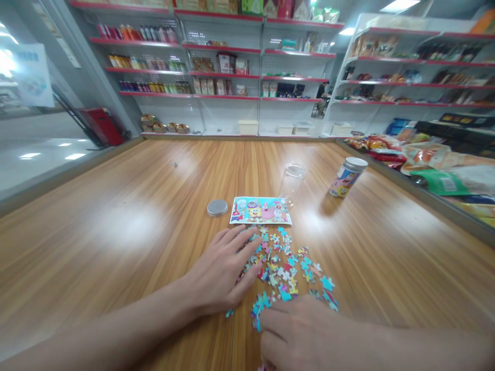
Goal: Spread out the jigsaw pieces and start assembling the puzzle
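Note:
Loose jigsaw puzzle pieces [273,278], many of them light blue, lie scattered on the wooden table [147,226]. My left hand [228,265] rests with spread fingers over the left side of the pieces. Close to the table's near side, my right hand [297,330] is curled, knuckles up, at the lower pieces. Its fingertips are hidden, and so is anything between them; a bit of a piece shows just under it. Beyond the pieces lies a cartoon picture card [262,211] with a light blue background.
A silver round lid [217,207] lies left of the card. Behind the card's right end stands a clear open jar [293,183]. Farther right is a cartoon-printed canister [345,179] with a white lid. Packaged snacks [436,170] lie beyond the table's right edge; stocked shelves [224,74] stand behind.

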A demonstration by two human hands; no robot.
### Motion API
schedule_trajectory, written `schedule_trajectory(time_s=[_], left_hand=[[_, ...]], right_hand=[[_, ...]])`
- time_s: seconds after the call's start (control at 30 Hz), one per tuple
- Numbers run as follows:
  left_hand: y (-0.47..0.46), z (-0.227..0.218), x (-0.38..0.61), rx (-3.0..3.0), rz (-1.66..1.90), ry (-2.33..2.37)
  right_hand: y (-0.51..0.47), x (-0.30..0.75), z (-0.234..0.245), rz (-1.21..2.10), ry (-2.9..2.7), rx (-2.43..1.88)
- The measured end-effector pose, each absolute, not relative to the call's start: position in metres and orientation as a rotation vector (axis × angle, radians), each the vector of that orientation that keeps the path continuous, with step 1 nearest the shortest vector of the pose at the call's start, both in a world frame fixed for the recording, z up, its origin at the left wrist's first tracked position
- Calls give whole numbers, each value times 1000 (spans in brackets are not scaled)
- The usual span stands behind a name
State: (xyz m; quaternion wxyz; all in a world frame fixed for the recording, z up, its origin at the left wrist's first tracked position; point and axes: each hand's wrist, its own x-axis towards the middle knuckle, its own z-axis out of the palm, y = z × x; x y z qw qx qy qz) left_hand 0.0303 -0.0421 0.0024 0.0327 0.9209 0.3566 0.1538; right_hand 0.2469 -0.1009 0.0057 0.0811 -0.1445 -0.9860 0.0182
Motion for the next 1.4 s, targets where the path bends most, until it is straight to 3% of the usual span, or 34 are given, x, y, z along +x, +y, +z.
schedule_trajectory(time_s=[0.2,0.53,0.73,1.07,1.4], left_hand=[[-40,0,29,2866,279,1002],[-38,-2,27,2823,339,1046],[-37,-3,26,2809,292,1046],[-29,3,25,2799,286,978],[-27,0,23,2787,248,1021]], right_hand=[[-103,248,8,68,-2967,-461],[-109,249,41,28,-3143,-484],[-109,249,26,148,-3087,-454],[-110,249,18,-34,-3041,-482],[-112,248,37,183,-3167,-423]])
